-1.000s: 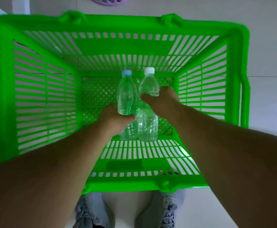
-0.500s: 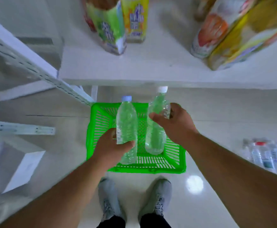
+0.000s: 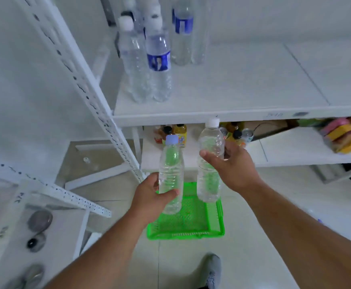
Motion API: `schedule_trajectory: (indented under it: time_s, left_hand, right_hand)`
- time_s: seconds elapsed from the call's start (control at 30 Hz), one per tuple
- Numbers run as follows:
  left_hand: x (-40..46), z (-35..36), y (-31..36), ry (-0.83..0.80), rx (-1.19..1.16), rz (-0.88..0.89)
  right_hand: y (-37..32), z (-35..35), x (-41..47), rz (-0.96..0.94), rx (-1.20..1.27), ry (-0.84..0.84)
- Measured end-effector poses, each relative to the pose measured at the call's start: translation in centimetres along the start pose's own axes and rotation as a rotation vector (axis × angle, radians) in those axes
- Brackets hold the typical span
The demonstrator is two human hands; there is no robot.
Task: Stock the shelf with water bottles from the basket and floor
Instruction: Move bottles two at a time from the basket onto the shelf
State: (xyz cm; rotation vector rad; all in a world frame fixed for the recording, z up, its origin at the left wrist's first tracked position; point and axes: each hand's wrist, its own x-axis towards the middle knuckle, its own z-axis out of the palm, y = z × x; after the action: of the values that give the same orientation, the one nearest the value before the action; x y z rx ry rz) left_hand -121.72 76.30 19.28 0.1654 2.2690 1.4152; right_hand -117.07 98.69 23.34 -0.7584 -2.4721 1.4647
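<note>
Left hand (image 3: 153, 195) grips a blue-capped bottle (image 3: 171, 174) low on its body. Right hand (image 3: 231, 163) is wrapped around the middle of a white-capped bottle (image 3: 210, 161). Both bottles upright, side by side, apart, held in the air just below the front edge of the white shelf (image 3: 233, 88). Green basket (image 3: 191, 222) on the floor beneath them. Several water bottles (image 3: 149, 57) already stand at the shelf's left end.

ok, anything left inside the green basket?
The visible mesh floor of the green plastic basket looks bare. Its far half is hidden behind the two clear water bottles, blue-capped and white-capped, so I can't rule out more there.
</note>
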Motion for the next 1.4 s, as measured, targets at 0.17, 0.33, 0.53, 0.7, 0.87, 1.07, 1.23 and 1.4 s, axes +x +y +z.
schedule_trajectory:
  time_s: [0.17,0.33,0.53,0.7,0.87,1.07,1.23,1.4]
  left_hand:
    - [-5.8,-4.5,5.9,-0.001,0.015,0.116]
    - [-9.5,-7.0,9.9,0.033,0.006,0.217]
    - [-13.1,-7.7,13.7,0.043,-0.015,0.296]
    - [-14.6,-6.3,16.2,0.039,-0.031,0.33]
    - [-14.3,-3.4,18.0,0.051,-0.052,0.334]
    - [-13.1,1.1,20.1,0.095,-0.091,0.304]
    - [-12.3,4.6,21.6,0.146,-0.107,0.272]
    - [-10.6,6.6,22.7,0.188,-0.125,0.247]
  right_hand:
    - [-8.8,-4.3,-6.0,-0.084,-0.025,0.096]
    - [-14.4,-7.4,-10.2,-0.153,-0.021,0.192]
    - [-18.2,-10.1,-13.2,-0.221,-0.027,0.227]
    - [-18.3,-12.0,-13.5,-0.228,-0.032,0.211]
    - [-17.4,-14.7,-12.6,-0.248,-0.006,0.184]
    - [-15.2,-18.7,-10.4,-0.26,0.031,0.127]
    - [-13.4,-21.6,-7.9,-0.277,0.062,0.085]
    - [-12.7,-22.8,-5.4,-0.287,0.089,0.046]
